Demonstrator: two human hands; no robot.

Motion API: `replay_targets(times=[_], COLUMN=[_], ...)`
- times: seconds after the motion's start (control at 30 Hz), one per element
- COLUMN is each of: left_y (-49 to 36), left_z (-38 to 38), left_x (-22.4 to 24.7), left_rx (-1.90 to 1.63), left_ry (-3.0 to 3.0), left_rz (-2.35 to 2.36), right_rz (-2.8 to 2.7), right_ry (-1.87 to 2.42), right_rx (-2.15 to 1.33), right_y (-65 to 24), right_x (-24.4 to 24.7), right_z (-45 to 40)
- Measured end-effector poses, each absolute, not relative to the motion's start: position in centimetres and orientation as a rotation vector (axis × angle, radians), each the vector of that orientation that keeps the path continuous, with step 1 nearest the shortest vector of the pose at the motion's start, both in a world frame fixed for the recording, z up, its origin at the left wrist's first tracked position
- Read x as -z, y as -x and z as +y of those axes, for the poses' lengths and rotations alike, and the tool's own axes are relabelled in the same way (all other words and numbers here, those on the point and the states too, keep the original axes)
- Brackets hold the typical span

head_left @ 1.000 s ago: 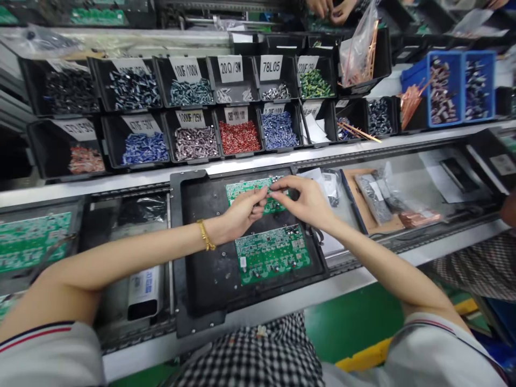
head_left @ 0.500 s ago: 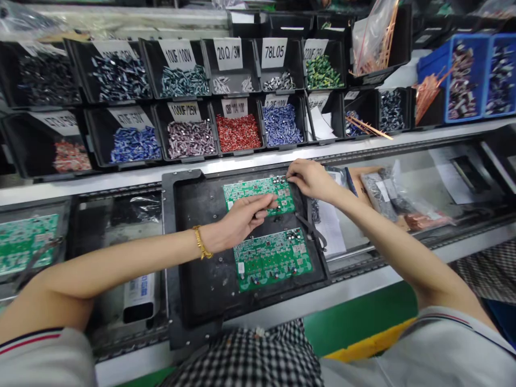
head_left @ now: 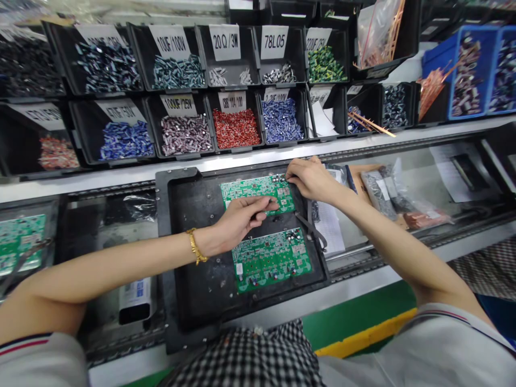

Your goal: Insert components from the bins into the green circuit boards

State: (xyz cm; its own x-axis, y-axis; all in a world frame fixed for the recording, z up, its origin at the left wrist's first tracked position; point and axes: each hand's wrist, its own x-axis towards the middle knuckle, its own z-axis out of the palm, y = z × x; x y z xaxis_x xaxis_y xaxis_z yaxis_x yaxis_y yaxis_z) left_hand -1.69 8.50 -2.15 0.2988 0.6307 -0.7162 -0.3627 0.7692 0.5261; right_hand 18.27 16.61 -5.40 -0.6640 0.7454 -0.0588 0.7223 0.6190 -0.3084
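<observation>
Two green circuit boards lie in a black tray (head_left: 193,301), the upper board (head_left: 245,187) partly under my hands and the lower board (head_left: 274,260) fully in view. My left hand (head_left: 245,217), with a gold bracelet at the wrist, hovers over the upper board's lower edge, its thumb and fingers pinched; what they hold is too small to name. My right hand (head_left: 308,177) is at the upper board's right corner, fingertips pinched beside small black components. Whatever it may hold is hidden.
Two rows of labelled black bins hold small parts, among them red (head_left: 237,129), blue (head_left: 282,121) and green ones (head_left: 325,64). Blue bins (head_left: 470,75) stand at the right. Another board (head_left: 24,242) sits at the far left. Bagged parts (head_left: 381,191) lie right of the tray.
The view has shifted slightly, so bins and tray appear a little displaced. Both hands keep nearly the same places and pinched shapes.
</observation>
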Motion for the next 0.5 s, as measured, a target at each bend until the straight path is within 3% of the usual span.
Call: replay_targets(times=[0.2, 0.37, 0.5], left_y=[1.7, 0.9, 3.0], left_z=[8.3, 7.4, 4.4], left_x=[2.1, 1.8, -0.3], left_rx=[-0.672, -0.662, -0.493], left_ry=[-0.291, -0.307, -0.429], left_rz=[1.054, 1.024, 1.01], right_rz=[-2.621, -2.362, -2.457], right_ry=[1.421, 1.214, 1.153], right_rx=[-0.336, -0.756, -0.68], right_y=[-17.7, -16.2, -16.9], right_x=[4.1, 0.7, -0.6], right_z=[14.9, 10.5, 7.4])
